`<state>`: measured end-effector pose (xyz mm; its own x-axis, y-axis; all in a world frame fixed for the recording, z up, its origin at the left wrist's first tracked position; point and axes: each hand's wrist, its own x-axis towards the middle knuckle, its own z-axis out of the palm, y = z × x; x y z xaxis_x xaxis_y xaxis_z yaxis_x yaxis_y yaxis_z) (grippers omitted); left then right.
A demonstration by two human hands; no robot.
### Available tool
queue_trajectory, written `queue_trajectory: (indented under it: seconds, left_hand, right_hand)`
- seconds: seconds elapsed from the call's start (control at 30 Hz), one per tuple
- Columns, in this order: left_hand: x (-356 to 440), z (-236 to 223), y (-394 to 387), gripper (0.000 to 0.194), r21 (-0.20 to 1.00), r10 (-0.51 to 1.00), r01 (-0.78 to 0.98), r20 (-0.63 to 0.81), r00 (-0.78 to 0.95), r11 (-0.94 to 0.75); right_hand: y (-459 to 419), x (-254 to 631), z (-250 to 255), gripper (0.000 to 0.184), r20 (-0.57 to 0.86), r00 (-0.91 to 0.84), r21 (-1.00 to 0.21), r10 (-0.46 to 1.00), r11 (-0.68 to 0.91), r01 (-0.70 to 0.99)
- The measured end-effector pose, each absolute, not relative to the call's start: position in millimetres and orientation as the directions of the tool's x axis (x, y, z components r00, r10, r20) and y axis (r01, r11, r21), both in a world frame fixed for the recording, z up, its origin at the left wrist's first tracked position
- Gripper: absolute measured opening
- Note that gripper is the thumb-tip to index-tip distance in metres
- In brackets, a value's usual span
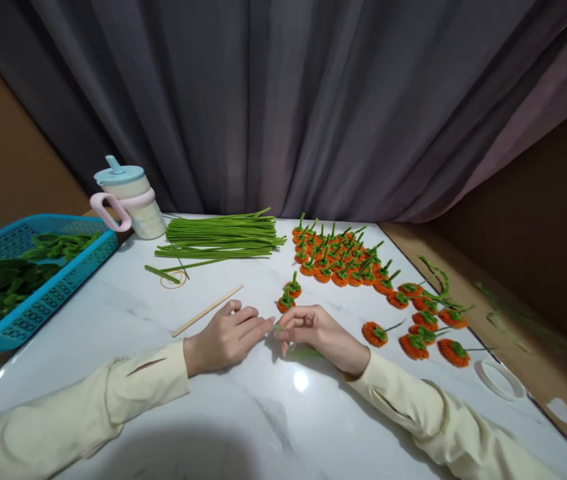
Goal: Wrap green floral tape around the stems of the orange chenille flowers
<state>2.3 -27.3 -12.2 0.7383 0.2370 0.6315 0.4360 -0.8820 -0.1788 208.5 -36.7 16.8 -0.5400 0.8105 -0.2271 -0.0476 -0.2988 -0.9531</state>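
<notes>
My left hand (233, 335) rests low over the white table, its fingers partly curled and their tips meeting those of my right hand. My right hand (319, 335) is closed in a pinch on a small green fuzzy piece (278, 327), mostly hidden by the fingers. What the left fingertips grip there is too small to make out. A blurred green strip (308, 352) shows beneath my right hand. Just beyond the fingertips sit two orange pipe-cleaner persimmons (286, 304) with green tops. Left of them lies a thin wooden stick (208, 311), near my left knuckles.
Green pipe cleaners (220, 235) lie in a bundle at the back, with a rubber band (173, 279) nearby. Many orange persimmons (338, 257) stand to the right. A blue basket (63, 303) holds green leaves. A lidded cup (146, 212) and a white tape ring (500, 380) flank the table.
</notes>
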Motion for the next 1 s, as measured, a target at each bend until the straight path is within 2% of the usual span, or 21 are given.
queue_trajectory:
  seconds: [0.2,0.33,0.57,0.67,0.73,0.83,0.87,0.93,1.0]
  left_hand:
    - [3,-11,-28,0.024,-0.230,0.183,0.408,0.632,0.753,-0.884]
    - [2,-10,-28,0.022,-0.181,0.186,0.381,0.640,0.746,-0.906]
    - [7,-3,-37,0.015,0.130,0.382,0.391,0.621,0.685,-0.911]
    - [9,2,-43,0.023,0.348,0.504,0.366,0.549,0.667,-0.863]
    - [10,4,-46,0.027,0.578,0.632,0.344,0.424,0.649,-0.740]
    - [10,5,-45,0.026,0.922,0.762,0.237,0.087,0.642,-0.305]
    - [11,4,-44,0.027,0.973,0.760,0.187,-0.021,0.650,-0.134]
    - [11,4,-41,0.031,0.987,0.729,0.098,-0.158,0.666,0.125]
    - [11,3,-37,0.032,0.969,0.700,0.055,-0.214,0.681,0.242]
  right_hand:
    - [-35,210,14,0.030,-0.196,-0.584,-0.958,0.788,-0.282,-0.060]
    - [-34,211,11,0.030,-0.177,-0.605,-0.962,0.776,-0.265,-0.058]
    - [-34,212,9,0.026,-0.222,-0.625,-0.944,0.749,-0.327,-0.055]
    - [-35,213,10,0.026,-0.221,-0.625,-0.950,0.749,-0.310,-0.035]
    - [-36,213,10,0.026,-0.214,-0.633,-0.954,0.744,-0.298,-0.028]
    - [-37,214,9,0.025,-0.190,-0.644,-0.956,0.741,-0.288,-0.049]
    - [-37,214,8,0.025,-0.182,-0.644,-0.957,0.743,-0.284,-0.058]
    - [-37,213,8,0.024,-0.165,-0.635,-0.959,0.754,-0.273,-0.075]
    - [-38,213,8,0.025,-0.157,-0.622,-0.962,0.767,-0.261,-0.080]
